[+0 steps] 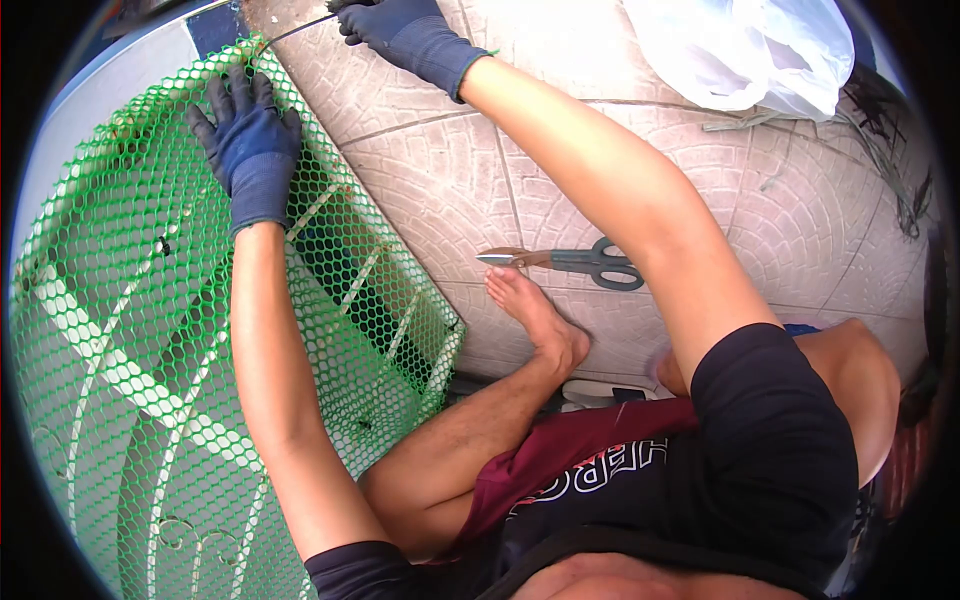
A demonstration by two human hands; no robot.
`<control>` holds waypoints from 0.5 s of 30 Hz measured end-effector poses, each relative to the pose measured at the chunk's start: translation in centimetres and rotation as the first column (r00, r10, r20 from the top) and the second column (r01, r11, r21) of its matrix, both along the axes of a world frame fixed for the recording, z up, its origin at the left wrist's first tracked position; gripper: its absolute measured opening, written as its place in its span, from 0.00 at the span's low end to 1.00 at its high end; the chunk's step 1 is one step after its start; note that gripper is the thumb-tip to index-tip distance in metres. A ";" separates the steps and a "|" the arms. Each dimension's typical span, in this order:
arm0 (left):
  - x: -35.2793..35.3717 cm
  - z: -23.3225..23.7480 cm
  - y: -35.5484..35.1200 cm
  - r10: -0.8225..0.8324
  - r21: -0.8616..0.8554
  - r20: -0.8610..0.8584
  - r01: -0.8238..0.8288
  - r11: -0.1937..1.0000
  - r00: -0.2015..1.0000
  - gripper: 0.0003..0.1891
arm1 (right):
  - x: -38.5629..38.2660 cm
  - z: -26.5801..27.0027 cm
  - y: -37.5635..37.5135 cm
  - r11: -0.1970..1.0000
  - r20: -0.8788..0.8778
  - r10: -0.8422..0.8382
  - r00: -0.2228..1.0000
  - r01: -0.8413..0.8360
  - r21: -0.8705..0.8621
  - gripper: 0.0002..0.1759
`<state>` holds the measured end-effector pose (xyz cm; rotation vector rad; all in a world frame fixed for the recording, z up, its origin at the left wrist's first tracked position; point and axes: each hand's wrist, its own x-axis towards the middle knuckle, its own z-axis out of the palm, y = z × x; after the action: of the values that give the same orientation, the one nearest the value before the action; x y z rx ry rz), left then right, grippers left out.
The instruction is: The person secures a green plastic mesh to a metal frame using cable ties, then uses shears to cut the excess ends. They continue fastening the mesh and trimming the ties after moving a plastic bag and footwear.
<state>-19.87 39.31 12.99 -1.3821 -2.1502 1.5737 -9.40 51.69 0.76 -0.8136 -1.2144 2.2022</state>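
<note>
My left hand (245, 140), in a dark blue glove, lies flat with fingers spread on a green plastic mesh (130, 300) stretched over a white metal gate (110, 370). At the top of the view my right hand (395, 30), also gloved, is closed on a thin dark wire or tie (295, 30) that runs to the mesh's upper corner. Grey-handled shears (570, 262) rest on the tiled floor beside my bare foot (535, 315).
Patterned paving tiles (450, 180) cover the floor. A white plastic bag (745, 50) sits at the top right, with a bundle of dark ties (890, 150) near it. My bent legs fill the lower middle.
</note>
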 end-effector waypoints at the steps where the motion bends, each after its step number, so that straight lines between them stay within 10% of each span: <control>1: -0.3 -0.3 -0.1 -0.001 0.001 0.001 0.001 1.000 1.000 0.34 | -0.2 0.0 0.0 1.000 0.040 -0.001 0.999 0.001 0.007 0.12; 5: -0.5 -0.8 0.0 -0.010 -0.059 0.040 0.012 0.998 0.999 0.34 | -0.9 0.2 0.5 0.981 0.173 -0.090 0.981 0.057 0.185 0.12; 15: -0.7 -1.0 -0.1 -0.013 -0.025 0.080 0.015 1.000 0.997 0.33 | -0.3 -0.9 0.7 0.949 -0.121 -0.071 0.990 0.030 -0.313 0.11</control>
<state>-20.57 39.24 11.96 -1.4897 -2.1665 1.5718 -9.66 52.39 -0.11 -0.7946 -0.7854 2.3972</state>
